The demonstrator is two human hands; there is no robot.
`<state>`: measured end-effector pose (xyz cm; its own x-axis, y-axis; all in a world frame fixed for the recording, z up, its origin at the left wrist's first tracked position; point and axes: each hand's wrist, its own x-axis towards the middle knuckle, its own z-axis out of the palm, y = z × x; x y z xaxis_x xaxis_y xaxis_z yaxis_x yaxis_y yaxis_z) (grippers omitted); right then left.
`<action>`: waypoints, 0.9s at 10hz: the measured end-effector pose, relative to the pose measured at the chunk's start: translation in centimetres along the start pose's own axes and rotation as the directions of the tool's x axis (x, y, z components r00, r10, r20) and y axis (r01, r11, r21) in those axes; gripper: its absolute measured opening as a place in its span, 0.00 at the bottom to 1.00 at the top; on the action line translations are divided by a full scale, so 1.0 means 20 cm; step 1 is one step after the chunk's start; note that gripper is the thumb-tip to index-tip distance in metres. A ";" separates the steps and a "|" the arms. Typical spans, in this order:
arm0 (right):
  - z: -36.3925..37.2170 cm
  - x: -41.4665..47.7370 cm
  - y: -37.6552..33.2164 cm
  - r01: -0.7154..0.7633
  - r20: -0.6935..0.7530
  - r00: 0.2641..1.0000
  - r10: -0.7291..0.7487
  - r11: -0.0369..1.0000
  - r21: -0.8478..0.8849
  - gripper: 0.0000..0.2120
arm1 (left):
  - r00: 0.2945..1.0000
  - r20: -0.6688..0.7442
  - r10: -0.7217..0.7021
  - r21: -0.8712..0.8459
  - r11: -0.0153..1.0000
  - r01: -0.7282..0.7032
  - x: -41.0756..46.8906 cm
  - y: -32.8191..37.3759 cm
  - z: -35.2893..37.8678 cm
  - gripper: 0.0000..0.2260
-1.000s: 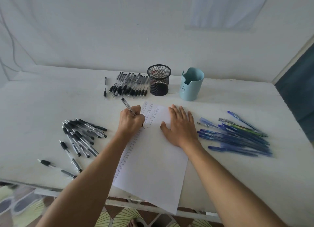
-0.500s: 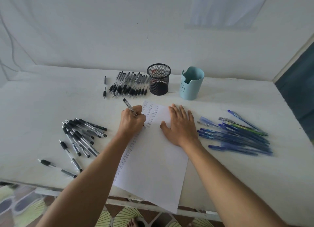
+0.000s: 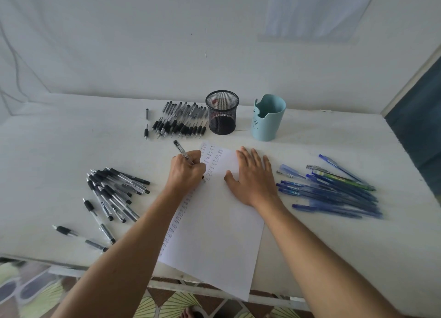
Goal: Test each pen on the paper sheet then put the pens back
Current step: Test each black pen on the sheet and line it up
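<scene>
Hardly moved, pen [image 3: 180, 149] in left hand [image 3: 185, 172] writes "test".

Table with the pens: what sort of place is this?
Likely a makeshift home desk: white cloth hangs behind the table, patterned floor tiles show below, pens lie in piles.

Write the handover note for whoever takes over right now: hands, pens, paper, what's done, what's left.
Left hand grips a black pen, its tip at the paper sheet, writing. Right hand lies flat on the sheet, holding it down.
Black pens lie in a pile on the left and a row at the back; blue pens lie on the right. Mesh cup and blue cup: no pens stick out of either.
Done: columns of "test" run down the sheet's left part.
Left: finish this pen, test the rest, put pens back. Which piles are already tested cannot be told.
</scene>
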<state>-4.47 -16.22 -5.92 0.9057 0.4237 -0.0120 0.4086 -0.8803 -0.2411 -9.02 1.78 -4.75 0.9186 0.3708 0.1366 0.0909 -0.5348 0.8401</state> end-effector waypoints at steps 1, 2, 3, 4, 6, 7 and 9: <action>0.00 0.00 0.00 -0.001 0.003 1.000 0.001 1.000 0.000 0.35 | 1.000 -0.014 -0.007 0.008 1.000 0.007 0.00 0.01 0.01 0.17; 0.00 0.00 0.00 0.000 0.002 1.000 0.000 1.000 0.005 0.35 | 1.000 -0.019 -0.001 0.018 1.000 0.001 -0.01 0.03 0.01 0.18; 0.00 0.00 0.00 -0.001 -0.005 1.000 0.001 1.000 0.010 0.35 | 1.000 -0.008 0.005 0.010 1.000 -0.005 -0.01 0.01 0.01 0.17; 0.00 0.00 0.00 0.003 -0.003 1.000 -0.003 1.000 0.002 0.35 | 1.000 0.009 0.010 0.011 1.000 -0.010 0.00 0.01 0.01 0.15; 0.00 0.00 0.00 0.003 0.002 1.000 -0.003 1.000 -0.004 0.35 | 1.000 -0.002 -0.013 0.006 1.000 0.013 -0.01 0.02 0.02 0.17; 0.00 0.00 0.00 0.004 0.001 1.000 -0.004 1.000 -0.005 0.35 | 0.999 -0.031 -0.021 -0.006 1.000 0.021 0.00 0.01 0.00 0.18; 0.00 0.00 0.00 0.011 0.005 1.000 -0.011 1.000 0.006 0.35 | 0.962 -0.140 -0.236 -0.425 0.891 0.157 0.01 0.02 -0.06 0.13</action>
<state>-4.44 -16.28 -5.99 0.9007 0.4342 -0.0140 0.4177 -0.8745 -0.2467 -9.32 2.51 -3.76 0.8080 0.5891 0.0061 0.0619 -0.0953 0.9935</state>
